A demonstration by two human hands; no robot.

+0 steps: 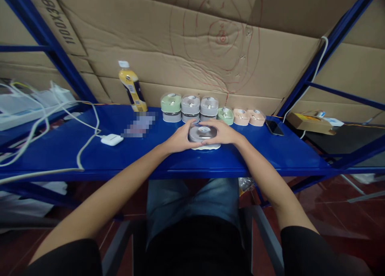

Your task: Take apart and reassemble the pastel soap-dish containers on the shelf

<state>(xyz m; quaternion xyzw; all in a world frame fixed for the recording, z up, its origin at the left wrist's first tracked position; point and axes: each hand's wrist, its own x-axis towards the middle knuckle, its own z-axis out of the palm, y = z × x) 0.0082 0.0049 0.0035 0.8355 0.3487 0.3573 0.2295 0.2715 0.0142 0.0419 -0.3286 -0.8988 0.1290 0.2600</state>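
A small dark-grey container with a clear top and a round white label sits near the front edge of the blue table. Around its left side curves my left hand, thumb toward me. My right hand wraps the right side, so the container is gripped between both. Something white and flat shows beneath it. Just behind stand stacked containers: a green-topped one and two grey-topped ones. Beside them sit a single green container and two pink ones.
A yellow drink bottle stands at the back left. White cables, a white charger-like case and a power strip lie left. A phone and an open cardboard box are at right. Cardboard walls the back.
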